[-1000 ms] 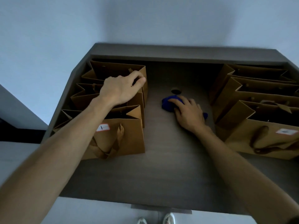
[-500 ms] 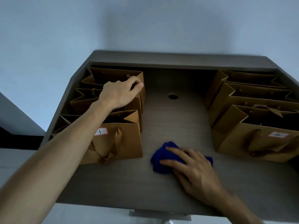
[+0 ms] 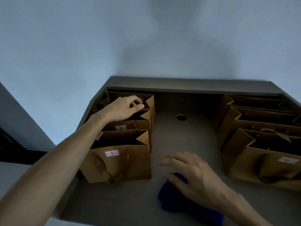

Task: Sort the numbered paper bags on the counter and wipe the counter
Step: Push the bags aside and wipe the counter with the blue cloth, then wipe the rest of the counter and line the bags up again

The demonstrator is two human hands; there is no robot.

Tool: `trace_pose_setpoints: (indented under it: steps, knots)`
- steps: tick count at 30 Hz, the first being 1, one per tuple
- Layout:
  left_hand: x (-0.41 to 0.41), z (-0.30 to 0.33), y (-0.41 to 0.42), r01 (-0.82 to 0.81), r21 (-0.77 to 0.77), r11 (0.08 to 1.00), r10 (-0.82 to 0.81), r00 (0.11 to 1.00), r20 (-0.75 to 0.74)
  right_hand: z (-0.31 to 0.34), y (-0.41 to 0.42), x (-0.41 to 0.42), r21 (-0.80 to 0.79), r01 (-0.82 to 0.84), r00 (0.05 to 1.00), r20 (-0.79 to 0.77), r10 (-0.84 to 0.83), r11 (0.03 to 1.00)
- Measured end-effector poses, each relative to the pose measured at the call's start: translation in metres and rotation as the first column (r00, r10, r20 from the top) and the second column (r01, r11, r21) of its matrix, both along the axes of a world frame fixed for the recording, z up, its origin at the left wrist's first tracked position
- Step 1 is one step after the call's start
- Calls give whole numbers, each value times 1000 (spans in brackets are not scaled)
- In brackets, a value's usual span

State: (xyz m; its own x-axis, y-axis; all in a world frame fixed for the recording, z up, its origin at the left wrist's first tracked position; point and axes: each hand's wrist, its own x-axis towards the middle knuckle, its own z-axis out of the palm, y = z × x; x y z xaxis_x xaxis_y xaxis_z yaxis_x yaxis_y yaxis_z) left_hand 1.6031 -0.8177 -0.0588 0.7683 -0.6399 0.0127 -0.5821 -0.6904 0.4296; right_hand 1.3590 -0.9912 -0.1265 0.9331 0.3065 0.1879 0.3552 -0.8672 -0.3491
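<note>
While your left hand [image 3: 123, 108] is curling its fingers over the top edges of the rear paper bags [image 3: 130, 115] on the left, your right hand [image 3: 193, 173] is lying flat, fingers spread, pressing the blue cloth [image 3: 172, 201] against the counter [image 3: 184, 141] near bag 1 [image 3: 118, 162].

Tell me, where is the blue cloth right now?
The blue cloth lies on the counter near its front edge, under the right hand, right of bag 1.
</note>
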Motion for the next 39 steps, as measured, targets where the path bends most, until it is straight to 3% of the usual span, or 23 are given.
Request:
trace_pose_setpoints:
  steps: [4, 9, 14, 20, 34, 39]
  knots:
    - [7, 6, 25, 44, 83, 996, -43, 999, -7, 25, 23, 32, 60, -42, 985, 167, 31, 997]
    - [14, 7, 52, 30, 104, 994, -32, 999, 10, 47, 34, 77, 207, -17, 978, 207, -27, 978]
    - [14, 4, 68, 63, 99, 993, -69, 996, 54, 56, 37, 117, 73, 94, 986, 134, -104, 993]
    - [9, -1, 68, 36, 79, 996, -47, 989, 137, 57, 41, 130, -82, 101, 989, 118, -91, 992]
    - [10, -2, 48, 43, 12, 999, -45, 953, 300, 67, 31, 132, 36, 160, 985, 51, -162, 986]
    - [7, 6, 17, 117, -16, 993, -108, 953, 283, 73, 4, 117, 27, 243, 967, 69, -244, 970]
